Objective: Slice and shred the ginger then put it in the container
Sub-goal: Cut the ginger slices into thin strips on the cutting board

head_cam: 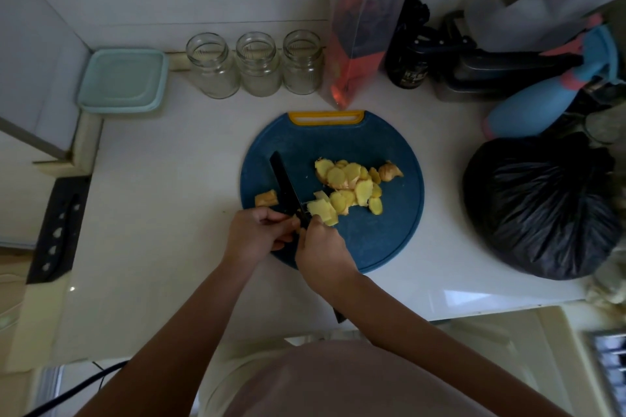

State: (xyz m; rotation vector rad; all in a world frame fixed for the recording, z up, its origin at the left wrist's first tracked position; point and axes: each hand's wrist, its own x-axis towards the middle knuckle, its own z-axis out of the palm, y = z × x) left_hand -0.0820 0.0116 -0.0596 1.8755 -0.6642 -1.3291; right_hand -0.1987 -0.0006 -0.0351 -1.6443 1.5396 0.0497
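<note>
1. Now, the step in hand looks like shredding: the black knife [288, 186] lies tip-far across the round blue cutting board [389, 240], and a small stack of ginger slices [321, 211] touches its right side near the heel
2. The right hand [321, 252] is curled over the knife handle, most of which it hides; that grip should be firm, with the blade square to the board
3. The left hand [259, 234] sits left of the blade, fingers curled tight at the heel; whether they pinch the steel or a scrap of ginger I cannot tell. If it is clearing the blade, wiping from the spine side is safer
4. Press the stack flat so it cannot slide, tuck the guiding fingertips back, and cut thin parallel strips
5. The loose ginger slices [352, 179], the ginger knob [389, 171] at their far right and the ginger end piece [266, 198] left of the blade remain; a few at a time shred more evenly
6. The teal-lidded container [123, 79] sits far left with its lid on, beside three open glass jars [257, 64], all well apart from the board; whichever is meant should be brought near before scooping
</note>
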